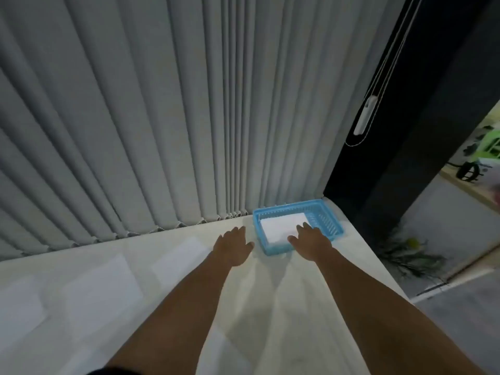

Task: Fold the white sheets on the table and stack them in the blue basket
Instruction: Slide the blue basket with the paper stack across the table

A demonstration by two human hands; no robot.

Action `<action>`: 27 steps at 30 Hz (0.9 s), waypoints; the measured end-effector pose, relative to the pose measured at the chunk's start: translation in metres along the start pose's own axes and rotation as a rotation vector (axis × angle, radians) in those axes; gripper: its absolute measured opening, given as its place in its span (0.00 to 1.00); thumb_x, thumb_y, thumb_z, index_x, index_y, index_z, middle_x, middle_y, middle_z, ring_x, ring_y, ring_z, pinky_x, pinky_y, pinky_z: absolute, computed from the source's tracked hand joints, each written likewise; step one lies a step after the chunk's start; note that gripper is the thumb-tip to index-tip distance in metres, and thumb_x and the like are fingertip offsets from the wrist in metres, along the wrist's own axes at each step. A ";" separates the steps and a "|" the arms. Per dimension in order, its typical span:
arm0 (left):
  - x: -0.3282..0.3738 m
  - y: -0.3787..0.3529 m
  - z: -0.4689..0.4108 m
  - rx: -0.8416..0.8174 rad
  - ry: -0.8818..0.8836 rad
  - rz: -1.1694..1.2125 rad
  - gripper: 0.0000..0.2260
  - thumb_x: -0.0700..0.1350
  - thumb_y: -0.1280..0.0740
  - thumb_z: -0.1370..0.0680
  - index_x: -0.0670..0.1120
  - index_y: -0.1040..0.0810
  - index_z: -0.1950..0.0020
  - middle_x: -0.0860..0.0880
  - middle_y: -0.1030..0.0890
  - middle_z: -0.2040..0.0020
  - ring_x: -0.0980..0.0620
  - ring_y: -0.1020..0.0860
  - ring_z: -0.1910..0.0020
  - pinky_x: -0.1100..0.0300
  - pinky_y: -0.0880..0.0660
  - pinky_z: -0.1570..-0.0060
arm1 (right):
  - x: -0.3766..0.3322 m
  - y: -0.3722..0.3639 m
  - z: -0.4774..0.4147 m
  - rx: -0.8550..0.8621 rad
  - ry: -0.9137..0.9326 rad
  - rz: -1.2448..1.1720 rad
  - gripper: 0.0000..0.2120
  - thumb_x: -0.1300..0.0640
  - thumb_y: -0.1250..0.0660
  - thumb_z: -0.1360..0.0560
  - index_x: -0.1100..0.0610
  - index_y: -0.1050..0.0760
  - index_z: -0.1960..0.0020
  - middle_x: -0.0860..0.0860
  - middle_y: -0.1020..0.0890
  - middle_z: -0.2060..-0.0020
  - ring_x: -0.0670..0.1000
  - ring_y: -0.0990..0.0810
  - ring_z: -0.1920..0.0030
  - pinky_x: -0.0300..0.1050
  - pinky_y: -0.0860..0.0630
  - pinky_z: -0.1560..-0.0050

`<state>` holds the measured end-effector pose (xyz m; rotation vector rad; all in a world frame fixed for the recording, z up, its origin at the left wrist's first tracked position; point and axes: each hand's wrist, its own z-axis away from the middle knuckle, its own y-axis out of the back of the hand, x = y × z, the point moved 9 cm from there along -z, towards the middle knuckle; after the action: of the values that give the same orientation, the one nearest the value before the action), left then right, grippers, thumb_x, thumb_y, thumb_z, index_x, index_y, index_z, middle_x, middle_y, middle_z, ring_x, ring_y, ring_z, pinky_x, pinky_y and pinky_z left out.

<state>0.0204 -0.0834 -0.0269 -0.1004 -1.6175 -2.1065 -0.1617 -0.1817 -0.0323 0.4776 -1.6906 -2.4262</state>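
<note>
One folded white sheet (pixel 281 224) lies inside the blue basket (pixel 289 206), filling its left portion; the right portion of the basket floor shows bare. The basket stands at the far right corner of the table (pixel 270 307), its long axis running roughly along the far edge and slightly skewed.

The right hand (pixel 309 240) is the nearer one. It reaches over the basket's near rim with fingers straight and spread above the folded sheet, holding nothing. Whether the fingertips press the sheet cannot be told. The left hand (pixel 234 246) sits just beside the basket's left wall, over the tabletop, palm down, fingers loosely extended, also empty.

Judgement: the sheet in the basket appears placed, and the next piece of work lies in the opposite direction. Pale rectangles, read as flat unfolded sheets (pixel 119 272), lie on the table to the left and nearer the person, well apart from both hands. The left hand has the shorter path to them. The frame is blurred, so their edges and their count are uncertain.

Surface: a white, smooth tabletop carrying soft shadows of both forearms. Room: grey vertical blinds (pixel 135 117) hang directly behind the far edge, a blind cord weight (pixel 365 115) hangs at right against a dark wall (pixel 405 158), and some leafy greenery (pixel 405 255) lies on the floor beyond the table's right side.
</note>
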 end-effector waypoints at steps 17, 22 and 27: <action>0.027 -0.089 -0.073 -0.025 0.256 0.718 0.27 0.47 0.41 0.19 0.47 0.48 0.23 0.41 0.29 0.30 0.40 0.26 0.35 0.49 0.29 0.35 | 0.148 -0.015 -0.085 0.147 -0.309 -0.528 0.31 0.53 0.41 0.20 0.55 0.51 0.23 0.59 0.34 0.32 0.60 0.27 0.37 0.55 0.27 0.41; 0.021 -0.092 -0.073 0.002 0.334 0.997 0.24 0.38 0.40 0.20 0.46 0.42 0.25 0.40 0.28 0.33 0.41 0.24 0.39 0.49 0.23 0.41 | 0.150 -0.014 -0.069 0.204 -0.280 -0.637 0.24 0.59 0.37 0.23 0.56 0.40 0.29 0.58 0.29 0.40 0.52 0.26 0.51 0.41 0.28 0.59; 0.022 -0.077 -0.051 0.016 0.378 1.171 0.25 0.34 0.39 0.21 0.46 0.39 0.25 0.41 0.28 0.35 0.44 0.23 0.46 0.54 0.20 0.52 | 0.148 -0.017 -0.032 0.273 -0.295 -0.727 0.25 0.59 0.36 0.23 0.56 0.41 0.28 0.57 0.29 0.41 0.50 0.26 0.54 0.43 0.25 0.58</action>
<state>-0.0190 -0.1237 -0.1030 -0.4775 -0.9402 -1.1016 -0.2889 -0.2480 -0.0838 0.9528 -2.3077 -2.8558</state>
